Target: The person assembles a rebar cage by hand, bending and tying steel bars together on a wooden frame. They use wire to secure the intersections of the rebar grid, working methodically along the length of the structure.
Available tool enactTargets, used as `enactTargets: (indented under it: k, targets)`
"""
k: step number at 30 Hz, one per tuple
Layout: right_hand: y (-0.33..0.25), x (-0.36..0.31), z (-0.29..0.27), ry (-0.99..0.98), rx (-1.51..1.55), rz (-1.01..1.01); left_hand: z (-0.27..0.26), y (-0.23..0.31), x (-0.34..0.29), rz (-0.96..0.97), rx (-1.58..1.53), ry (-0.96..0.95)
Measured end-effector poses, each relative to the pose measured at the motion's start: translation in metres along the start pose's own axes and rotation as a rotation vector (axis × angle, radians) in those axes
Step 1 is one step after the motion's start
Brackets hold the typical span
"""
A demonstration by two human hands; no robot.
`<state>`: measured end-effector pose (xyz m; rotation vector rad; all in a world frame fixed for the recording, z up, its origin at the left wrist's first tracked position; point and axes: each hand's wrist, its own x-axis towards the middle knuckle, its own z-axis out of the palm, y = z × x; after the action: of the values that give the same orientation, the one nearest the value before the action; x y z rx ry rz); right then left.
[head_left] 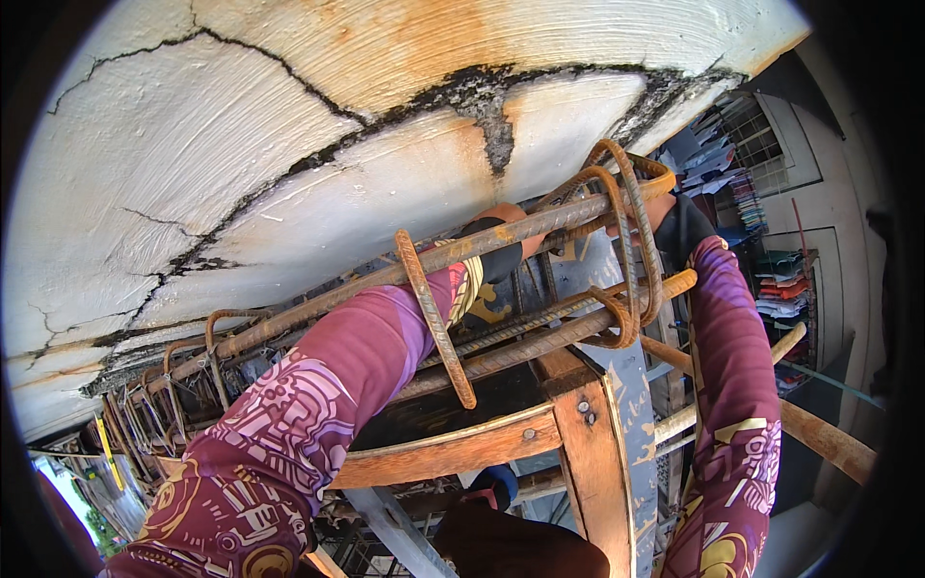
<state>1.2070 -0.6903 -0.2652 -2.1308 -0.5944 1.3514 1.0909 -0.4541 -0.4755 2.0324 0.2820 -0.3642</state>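
Note:
A cage of rusty steel reinforcing bars (pixel 520 229) runs along a cracked wall, with bent rebar stirrups (pixel 631 222) gathered at its right end. My left hand (pixel 520 231), in a dark fingerless glove, reaches in behind the upper bar. Its fingers look curled, but the bar covers part of them. My right hand (pixel 657 212), also dark-gloved, comes in from the right behind the stirrup loops, close to their bent ends. Its fingers seem closed, mostly hidden by steel; what either hand holds cannot be made out. A short loose-looking rebar piece (pixel 436 318) crosses over my left forearm.
A white wall (pixel 318 212) with wide black cracks and rust stains rises beyond the cage. Below stands a wooden frame (pixel 588 453) beside a dark printed panel (pixel 631 424). More stirrups (pixel 212 356) extend left. Poles (pixel 824 438) and shelves of stacked goods (pixel 782 289) lie right.

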Motion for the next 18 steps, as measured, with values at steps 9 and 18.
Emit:
enactTargets:
  k: [9,18]
  targets:
    - [0.000,-0.018,0.010,0.215,-0.198,-0.174,-0.042,0.137,-0.085,-0.119,-0.063,-0.232]
    - [0.052,0.027,0.028,0.318,0.417,-0.194,-0.060,0.136,-0.087,0.026,0.325,-0.157]
